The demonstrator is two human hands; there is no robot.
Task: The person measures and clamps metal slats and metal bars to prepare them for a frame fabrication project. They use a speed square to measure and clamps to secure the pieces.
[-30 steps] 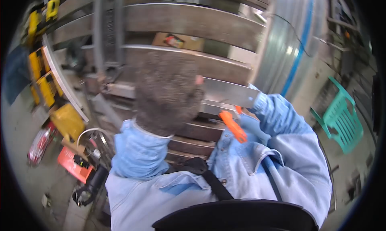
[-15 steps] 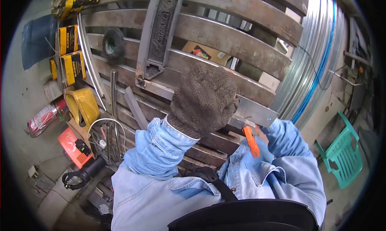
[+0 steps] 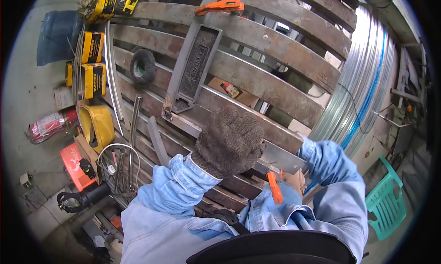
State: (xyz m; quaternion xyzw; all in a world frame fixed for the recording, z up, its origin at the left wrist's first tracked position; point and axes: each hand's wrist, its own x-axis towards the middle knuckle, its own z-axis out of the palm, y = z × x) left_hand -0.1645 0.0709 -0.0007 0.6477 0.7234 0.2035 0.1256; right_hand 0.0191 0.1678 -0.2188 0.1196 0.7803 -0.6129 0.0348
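My left hand (image 3: 232,142), in a dark knitted glove, is closed in a fist over a flat metal bar (image 3: 281,160) on the slatted bench. What its fingers grip is hidden beneath the glove. My right hand (image 3: 295,180), bare, shows only in part below the bar's right end, close to my body; its fingers are hidden. An orange handle (image 3: 274,188), like a clamp's, stands just left of it. Beyond the glove lies a grey STANLEY mitre box (image 3: 198,68), along a long metal strip (image 3: 177,78). A second orange clamp (image 3: 220,7) sits across the strip's far end.
A black ring-shaped roll (image 3: 143,66) and a loose metal piece (image 3: 158,140) lie on the left slats. Yellow-black boxes (image 3: 93,80), a yellow container (image 3: 95,128) and a fire extinguisher (image 3: 53,125) stand left. Long metal rods (image 3: 367,71) run along the right, near a green chair (image 3: 387,197).
The view has shifted, so the bench sits lower in the frame and the far orange clamp shows. More of my right hand is visible. My left fist stays over the bar.
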